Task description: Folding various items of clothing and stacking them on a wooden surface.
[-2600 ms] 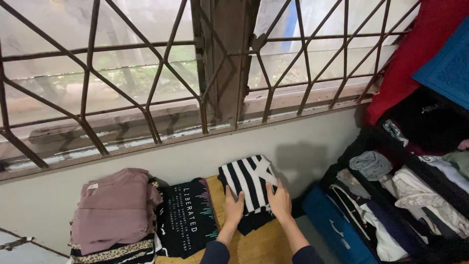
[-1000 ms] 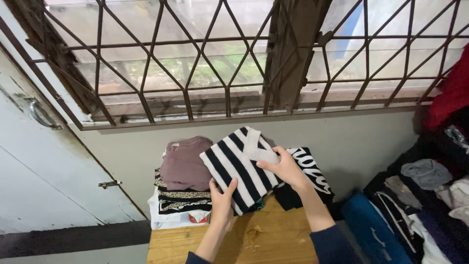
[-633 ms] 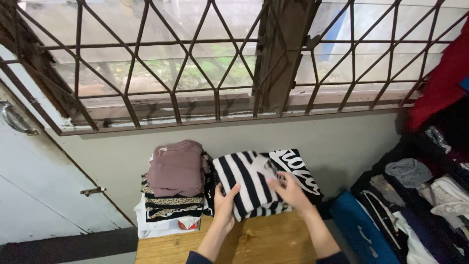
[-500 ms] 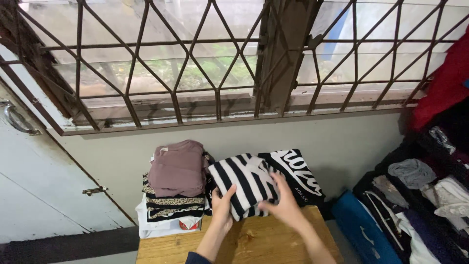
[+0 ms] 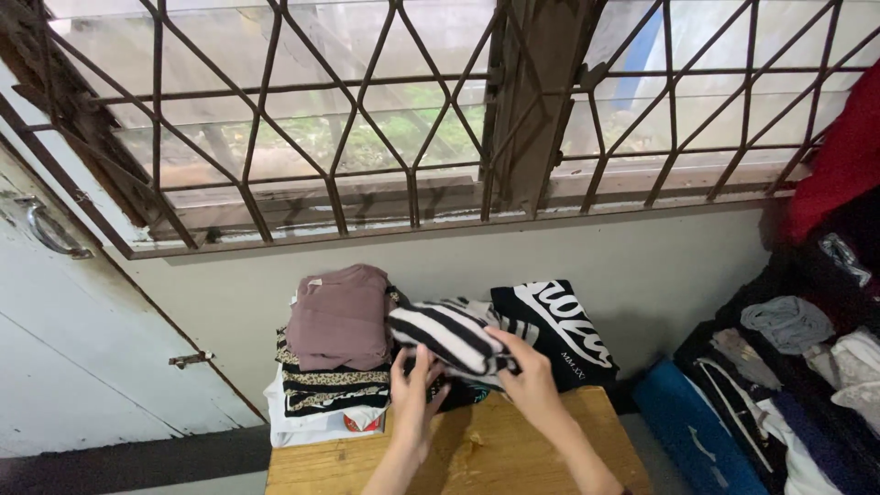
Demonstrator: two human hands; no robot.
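Both hands grip folded black-and-white striped cotton top point(image 5: 451, 337): left hand point(image 5: 414, 396) cupped under near edge, right hand point(image 5: 527, 376) closed over right end. Top held just above wooden worktop point(image 5: 477, 449), between folded mauve top point(image 5: 339, 316) on left stack and black printed tee point(image 5: 555, 330). Judged step: placing. Next calls for level lowering, fold kept intact. Half second ago, top stood more upright; now flatter, lower.

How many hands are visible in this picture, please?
2. The left hand is under the folded black-and-white striped cloth garment; the right hand holds its right edge, above the light wooden table. No other hands show.
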